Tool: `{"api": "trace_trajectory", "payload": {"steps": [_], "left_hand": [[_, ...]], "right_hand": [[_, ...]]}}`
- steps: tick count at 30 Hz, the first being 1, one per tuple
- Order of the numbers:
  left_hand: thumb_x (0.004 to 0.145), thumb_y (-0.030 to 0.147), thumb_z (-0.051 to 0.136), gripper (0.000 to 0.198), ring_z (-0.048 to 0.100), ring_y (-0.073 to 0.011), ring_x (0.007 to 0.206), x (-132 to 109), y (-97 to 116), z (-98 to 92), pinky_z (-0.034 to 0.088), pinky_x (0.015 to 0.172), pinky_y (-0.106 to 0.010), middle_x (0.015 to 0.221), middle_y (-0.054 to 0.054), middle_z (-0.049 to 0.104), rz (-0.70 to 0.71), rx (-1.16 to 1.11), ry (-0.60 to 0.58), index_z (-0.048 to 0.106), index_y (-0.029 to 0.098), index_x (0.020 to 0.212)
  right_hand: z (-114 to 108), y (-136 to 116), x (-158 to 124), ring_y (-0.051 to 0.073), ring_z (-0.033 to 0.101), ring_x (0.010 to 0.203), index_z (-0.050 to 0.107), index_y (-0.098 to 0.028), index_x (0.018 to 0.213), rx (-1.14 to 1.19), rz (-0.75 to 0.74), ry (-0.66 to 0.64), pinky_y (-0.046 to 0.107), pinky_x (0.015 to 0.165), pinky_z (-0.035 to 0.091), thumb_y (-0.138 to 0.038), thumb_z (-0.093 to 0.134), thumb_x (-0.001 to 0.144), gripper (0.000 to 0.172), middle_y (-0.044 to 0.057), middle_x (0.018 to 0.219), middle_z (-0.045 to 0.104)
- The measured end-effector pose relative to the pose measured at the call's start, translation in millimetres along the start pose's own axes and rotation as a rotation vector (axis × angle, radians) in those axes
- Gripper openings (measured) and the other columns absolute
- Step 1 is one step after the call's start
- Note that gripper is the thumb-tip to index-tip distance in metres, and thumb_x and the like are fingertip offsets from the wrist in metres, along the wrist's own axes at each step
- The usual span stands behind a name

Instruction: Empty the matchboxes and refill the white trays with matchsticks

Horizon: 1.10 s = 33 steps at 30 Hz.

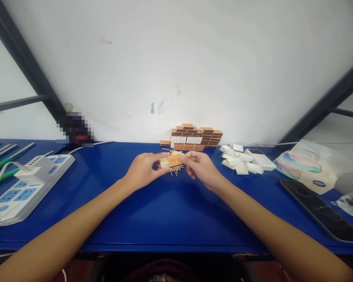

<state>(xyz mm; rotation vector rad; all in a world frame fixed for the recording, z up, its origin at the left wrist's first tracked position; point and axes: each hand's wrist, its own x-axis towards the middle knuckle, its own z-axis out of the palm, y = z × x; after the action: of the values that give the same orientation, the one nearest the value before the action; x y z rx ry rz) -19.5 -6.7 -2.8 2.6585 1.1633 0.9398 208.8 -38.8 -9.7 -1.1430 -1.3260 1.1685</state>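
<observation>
My left hand [145, 168] pinches a bundle of matches [164, 162] between thumb and fingers, their dark heads toward the palm. Against the right end of this bundle sits an orange matchbox [175, 159] with red lettering, gripped at its right end by my right hand [201, 166]. Whether the box's tray is partly out cannot be made out. Beneath and behind both hands lies a loose pile of matches [176, 171] on the blue table. Stacked matchboxes [211, 138] and a row of white trays [186, 139] stand behind it by the wall.
White paper pieces [238, 159] and a white box [261, 158] lie right of the hands. Farther right are a phone [320, 209] and a plastic packet [312, 164]. A white power strip [32, 188] with cables and green-handled rods [0, 168] occupy the left.
</observation>
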Motion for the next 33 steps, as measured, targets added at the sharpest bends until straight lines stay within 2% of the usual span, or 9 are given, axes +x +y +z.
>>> {"api": "trace_trajectory", "payload": {"steps": [4,10,16,19,24,33], "left_hand": [[0.091,0.053,0.07,0.042,0.07,-0.0181,0.072,2,-2,-3.5,0.05,0.068,-0.029,0.094,-0.001,0.079,0.029,-0.059,0.001,0.073,0.027,0.124],[0.091,0.051,0.072,0.038,0.072,-0.0176,0.079,3,-2,-7.1,0.053,0.07,-0.027,0.095,-0.001,0.079,0.058,-0.16,0.051,0.076,0.025,0.118],[0.089,0.048,0.075,0.036,0.071,-0.0167,0.078,5,-7,-9.4,0.054,0.075,-0.028,0.09,0.0,0.078,0.03,-0.183,0.103,0.076,0.024,0.115],[0.089,0.047,0.075,0.035,0.071,-0.0169,0.079,4,-10,-9.4,0.054,0.075,-0.028,0.092,-0.001,0.078,0.039,-0.175,0.111,0.076,0.024,0.115],[0.09,0.045,0.074,0.036,0.071,-0.0167,0.078,4,-8,-9.4,0.054,0.075,-0.028,0.093,-0.001,0.078,0.082,-0.136,0.119,0.074,0.024,0.119],[0.09,0.049,0.074,0.036,0.072,-0.0165,0.077,4,-4,-8.0,0.055,0.075,-0.028,0.089,-0.001,0.078,0.094,-0.149,0.169,0.076,0.023,0.115]], "right_hand": [[-12,-3,7,0.009,0.047,0.044,0.059,-0.02,0.078,0.005,0.001,-0.008,0.02,0.038,0.035,-0.057,0.08,0.077,0.043,-0.005,0.055,0.054],[-20,-6,11,0.008,0.046,0.045,0.057,-0.02,0.077,0.019,-0.031,-0.045,0.02,0.039,0.035,-0.057,0.082,0.076,0.045,-0.006,0.055,0.053],[-37,-6,20,0.009,0.049,0.047,0.058,-0.02,0.076,0.003,-0.093,0.059,0.02,0.038,0.037,-0.06,0.082,0.075,0.047,-0.004,0.059,0.053],[-32,-5,17,0.01,0.05,0.046,0.06,-0.02,0.079,-0.018,-0.077,0.007,0.021,0.037,0.038,-0.062,0.079,0.077,0.047,-0.004,0.061,0.054],[-20,-4,11,0.008,0.042,0.044,0.062,-0.019,0.082,-0.045,-0.096,-0.028,0.02,0.039,0.036,-0.062,0.076,0.082,0.046,-0.006,0.054,0.049],[-32,-10,15,0.008,0.042,0.045,0.061,-0.019,0.085,-0.094,-0.143,-0.068,0.02,0.039,0.035,-0.065,0.074,0.083,0.048,-0.006,0.055,0.05]]}}
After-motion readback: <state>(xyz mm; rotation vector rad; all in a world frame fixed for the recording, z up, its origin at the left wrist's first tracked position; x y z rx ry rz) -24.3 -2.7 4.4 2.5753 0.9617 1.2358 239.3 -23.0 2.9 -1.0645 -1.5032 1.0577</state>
